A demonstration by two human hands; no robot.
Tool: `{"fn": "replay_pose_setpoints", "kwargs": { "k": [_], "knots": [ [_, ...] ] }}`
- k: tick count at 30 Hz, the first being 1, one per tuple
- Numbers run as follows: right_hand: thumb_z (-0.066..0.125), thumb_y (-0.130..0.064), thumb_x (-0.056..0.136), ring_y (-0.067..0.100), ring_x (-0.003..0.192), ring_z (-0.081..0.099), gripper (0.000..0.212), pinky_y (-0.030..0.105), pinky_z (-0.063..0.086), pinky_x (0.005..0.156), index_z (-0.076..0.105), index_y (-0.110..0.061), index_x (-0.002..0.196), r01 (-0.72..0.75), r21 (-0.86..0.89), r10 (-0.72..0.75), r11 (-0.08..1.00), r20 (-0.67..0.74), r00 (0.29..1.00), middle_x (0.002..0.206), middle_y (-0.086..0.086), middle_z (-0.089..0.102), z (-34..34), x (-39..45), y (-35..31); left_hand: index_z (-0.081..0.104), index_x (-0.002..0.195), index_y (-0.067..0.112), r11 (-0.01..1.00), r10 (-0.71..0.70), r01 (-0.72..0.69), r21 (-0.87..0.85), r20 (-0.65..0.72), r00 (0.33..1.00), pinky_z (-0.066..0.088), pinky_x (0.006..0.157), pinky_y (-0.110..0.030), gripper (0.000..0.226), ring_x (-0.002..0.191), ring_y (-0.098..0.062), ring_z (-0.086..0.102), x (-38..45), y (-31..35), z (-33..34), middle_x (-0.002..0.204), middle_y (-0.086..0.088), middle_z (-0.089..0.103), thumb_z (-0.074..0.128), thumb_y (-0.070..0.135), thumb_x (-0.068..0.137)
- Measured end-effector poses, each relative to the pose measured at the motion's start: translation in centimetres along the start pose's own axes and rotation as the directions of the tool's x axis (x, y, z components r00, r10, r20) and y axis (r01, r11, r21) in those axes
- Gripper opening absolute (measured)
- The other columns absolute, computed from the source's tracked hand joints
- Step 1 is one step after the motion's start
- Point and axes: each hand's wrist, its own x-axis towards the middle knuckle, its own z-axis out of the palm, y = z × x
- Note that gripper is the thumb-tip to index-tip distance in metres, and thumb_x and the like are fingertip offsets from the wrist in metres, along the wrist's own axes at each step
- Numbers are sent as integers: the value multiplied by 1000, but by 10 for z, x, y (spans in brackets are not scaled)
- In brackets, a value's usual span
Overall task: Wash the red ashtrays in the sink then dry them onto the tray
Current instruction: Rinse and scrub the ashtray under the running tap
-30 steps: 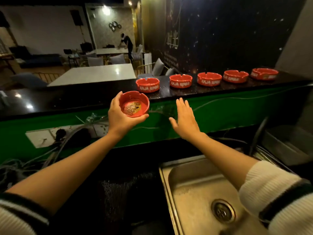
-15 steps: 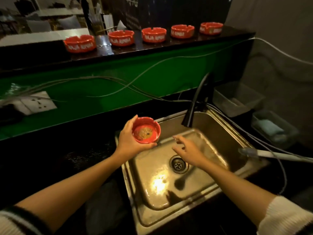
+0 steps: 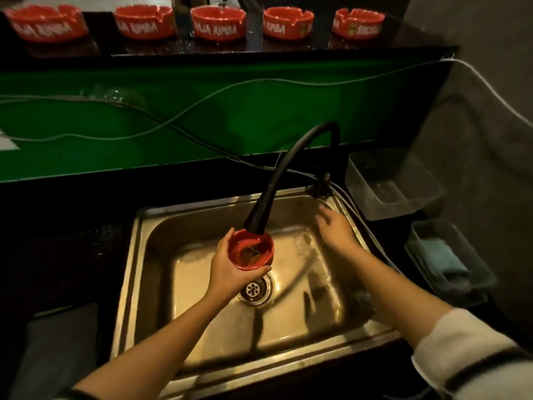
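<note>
My left hand (image 3: 227,269) grips a red ashtray (image 3: 251,249) with ash and dirt inside, held over the steel sink (image 3: 138,255) directly under the spout of the black tap (image 3: 288,168), just above the drain (image 3: 255,288). No water shows at the spout. Fingers spread, my right hand (image 3: 334,229) hovers empty over the sink's back right corner, near the tap's base (image 3: 323,186). Several more red ashtrays (image 3: 217,23) with white lettering stand in a row on the dark counter (image 3: 288,49) above the green wall panel.
Cables (image 3: 202,99) hang across the green panel behind the sink. A clear plastic box (image 3: 392,183) stands right of the tap; in front of it is a tray (image 3: 450,261) holding a blue cloth (image 3: 441,258). A dark mat (image 3: 57,342) lies left of the sink.
My left hand carried the ashtray from the counter down into the sink and under the tap spout. My right hand moved from the sink's middle toward the tap base at the right.
</note>
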Motion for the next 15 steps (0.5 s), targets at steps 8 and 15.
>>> {"fn": "replay_pose_setpoints", "kwargs": {
  "k": [8, 15],
  "knots": [
    [37, -28, 103, 21, 146, -15, 72, 28, -6, 115, -13, -7, 150, 57, -178, -30, 982, 153, 988, 158, 10, -19, 17, 70, -1, 30, 147, 33, 1000, -30, 30, 1, -116, 993, 47, 105, -40, 121, 129, -8, 46, 19, 11, 36, 142, 9, 46, 92, 57, 46],
    [43, -26, 100, 27, 146, -14, 79, 35, -3, 119, -12, 0, 149, 93, -340, -63, 936, 97, 993, 158, 15, -16, 47, 96, -4, 25, 149, 36, 998, -25, 33, 60, -140, 990, 42, 109, -45, 122, 135, -7, 39, 24, 7, 34, 145, 19, 39, 93, 50, 49]
  ]
}}
